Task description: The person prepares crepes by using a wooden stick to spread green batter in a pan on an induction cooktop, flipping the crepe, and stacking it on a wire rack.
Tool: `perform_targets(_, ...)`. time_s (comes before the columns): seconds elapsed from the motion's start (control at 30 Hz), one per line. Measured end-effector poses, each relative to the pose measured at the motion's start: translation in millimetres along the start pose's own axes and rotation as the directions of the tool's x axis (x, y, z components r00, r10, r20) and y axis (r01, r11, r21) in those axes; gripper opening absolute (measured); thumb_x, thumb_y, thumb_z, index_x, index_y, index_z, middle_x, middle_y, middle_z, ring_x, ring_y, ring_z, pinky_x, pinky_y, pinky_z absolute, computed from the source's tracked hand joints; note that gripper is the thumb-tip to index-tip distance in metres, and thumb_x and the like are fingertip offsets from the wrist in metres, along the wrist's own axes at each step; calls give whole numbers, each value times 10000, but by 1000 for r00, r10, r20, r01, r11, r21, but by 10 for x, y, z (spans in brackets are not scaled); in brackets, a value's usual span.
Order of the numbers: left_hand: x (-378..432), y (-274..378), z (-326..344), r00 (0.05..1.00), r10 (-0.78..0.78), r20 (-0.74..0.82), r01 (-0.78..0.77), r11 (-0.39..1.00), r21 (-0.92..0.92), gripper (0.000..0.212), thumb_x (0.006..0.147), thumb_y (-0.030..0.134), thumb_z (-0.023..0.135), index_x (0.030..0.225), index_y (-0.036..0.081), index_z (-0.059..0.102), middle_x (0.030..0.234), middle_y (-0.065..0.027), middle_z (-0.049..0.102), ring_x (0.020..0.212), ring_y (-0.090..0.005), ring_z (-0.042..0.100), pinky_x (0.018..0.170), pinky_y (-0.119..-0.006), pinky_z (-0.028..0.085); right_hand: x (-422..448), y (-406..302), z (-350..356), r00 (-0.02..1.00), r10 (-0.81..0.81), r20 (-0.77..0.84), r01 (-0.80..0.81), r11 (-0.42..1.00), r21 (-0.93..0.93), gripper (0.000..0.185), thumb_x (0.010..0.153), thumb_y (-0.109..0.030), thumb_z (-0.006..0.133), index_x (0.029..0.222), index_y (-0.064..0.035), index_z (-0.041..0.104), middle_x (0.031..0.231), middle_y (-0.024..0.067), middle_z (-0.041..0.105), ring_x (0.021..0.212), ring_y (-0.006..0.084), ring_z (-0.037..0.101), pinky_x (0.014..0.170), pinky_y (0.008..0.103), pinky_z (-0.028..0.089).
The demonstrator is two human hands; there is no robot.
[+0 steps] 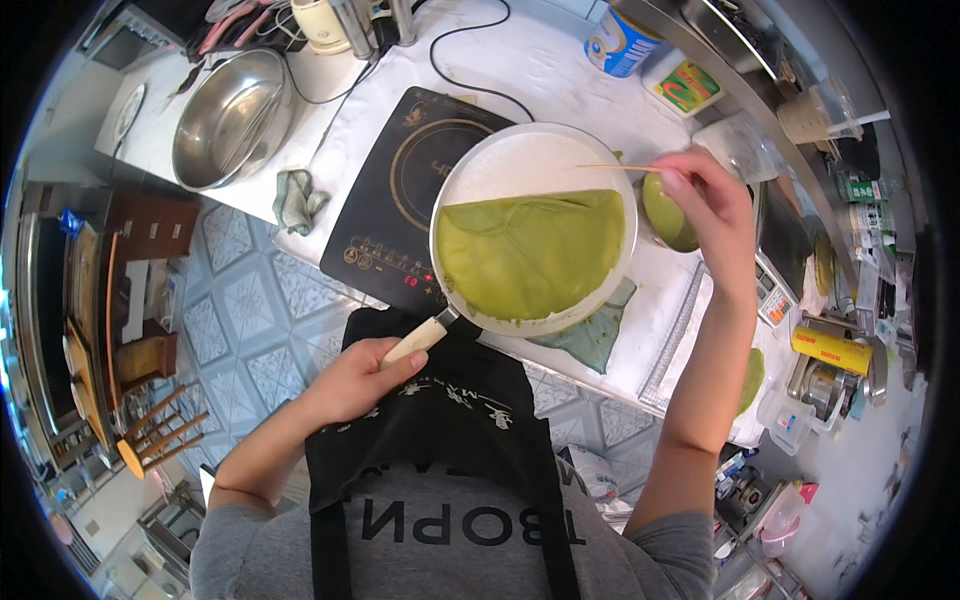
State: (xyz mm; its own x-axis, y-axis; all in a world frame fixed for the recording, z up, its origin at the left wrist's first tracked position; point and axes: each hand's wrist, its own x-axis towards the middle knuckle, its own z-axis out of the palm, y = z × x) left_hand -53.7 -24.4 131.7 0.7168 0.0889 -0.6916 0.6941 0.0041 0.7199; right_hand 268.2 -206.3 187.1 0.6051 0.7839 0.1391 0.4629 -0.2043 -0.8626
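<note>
My left hand grips the cream handle of a round frying pan, which is lifted over the right part of a black induction cooktop and the counter beside it. In the pan a thin green crepe covers the lower part, its upper edge nearly straight and wrinkled; the pale pan bottom shows above it. Between the thumb and fingers of my right hand is a thin wooden stick, its tip over the bare part of the pan. Below that hand stands a container of green batter.
A steel bowl with a whisk and a grey cloth lie at the left. A green cloth is under the pan's lower right rim. Rightward are a wire rack, a kitchen scale and a blue can. A black cord crosses the counter.
</note>
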Motion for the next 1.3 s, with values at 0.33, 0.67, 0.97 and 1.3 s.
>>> perform_targets(0.33,418,338,-34,909,-97,406,267,883,-386,583,945,523,282,874,9,547,512,32,347,349,-48,245,319,-202,195,-1723,-8,54,631,425,-649,-135,884,448,128,941,-163,446,969,-45,488,583,30,499,523,86,439,519,205,311)
perform_targets(0.67,1331,1004,1615,907,208,367,-208,977,-41,342,961,353,402,861,50,524,525,44,376,364,-32,288,332,-188,201,-4236,602,155,-98,758,-645,76,652,755,68,909,-143,514,890,-82,538,610,5,509,534,74,444,490,200,319)
perform_targets(0.97,2511,738,3687,491,817,301,-668,132,732,285,857,314,582,982,59,556,793,-126,636,648,-328,606,559,-386,473,-5623,641,70,-382,684,-622,131,706,696,90,918,-158,516,919,-71,539,612,-6,489,531,63,434,491,186,325)
perform_targets(1.3,2708,421,4038,532,758,376,-596,19,803,293,853,335,583,989,79,545,739,-111,632,605,-292,609,517,-382,473,-6185,886,116,-418,735,-534,184,644,743,104,924,-190,511,906,-89,524,632,-22,487,566,52,445,513,171,319)
